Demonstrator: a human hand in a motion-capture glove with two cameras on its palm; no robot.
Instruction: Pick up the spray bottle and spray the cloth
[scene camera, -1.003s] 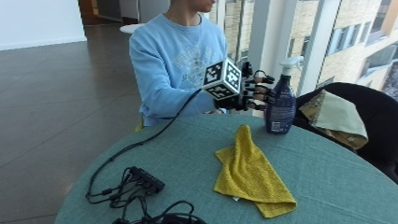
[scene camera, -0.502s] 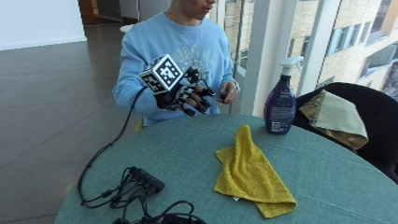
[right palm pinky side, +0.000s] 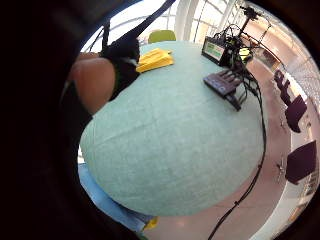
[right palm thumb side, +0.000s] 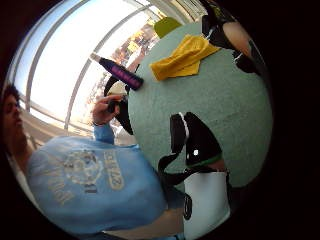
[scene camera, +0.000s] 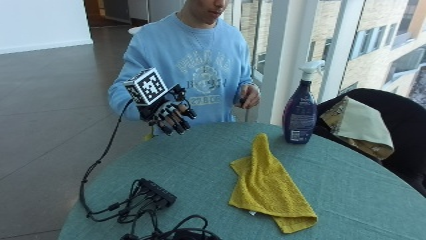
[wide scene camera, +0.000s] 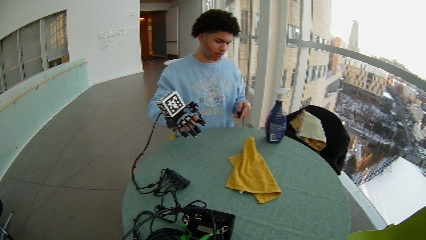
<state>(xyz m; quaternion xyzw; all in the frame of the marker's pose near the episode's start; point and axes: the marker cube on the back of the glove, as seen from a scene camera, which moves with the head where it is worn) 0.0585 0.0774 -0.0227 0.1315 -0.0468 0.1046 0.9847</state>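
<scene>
a person in a light blue sweatshirt sits at the far side of a round green desk (scene camera: 373, 200). the sweatshirt carries a round printed crest and lettering on the chest, too small to read. the spray bottle (scene camera: 301, 112) stands upright on the desk at the far right, near the window; it is dark purple with a white trigger head, and its label shows pale print that cannot be read. in the thumb side palm view the bottle (right palm thumb side: 120, 73) shows a pink band of writing, also unreadable.

the gloved right hand (scene camera: 168, 114) is raised above the far left edge of the desk, well apart from the bottle, palm turned toward the desk and fingers (scene camera: 174, 125) pointing down, hanging loosely curled and slightly apart, holding nothing. the bare left hand (scene camera: 247, 96) is held up in front of the chest, pinching a small dark item that cannot be made out.

the yellow cloth (scene camera: 269, 185) lies crumpled lengthwise in the middle of the desk, its far tip pointing toward the bottle but not touching it. a black multi-port box with cables (scene camera: 153, 192) sits at the near left of the desk. a dark chair with a tan cloth draped on it (scene camera: 356, 125) stands just right of the bottle.
</scene>
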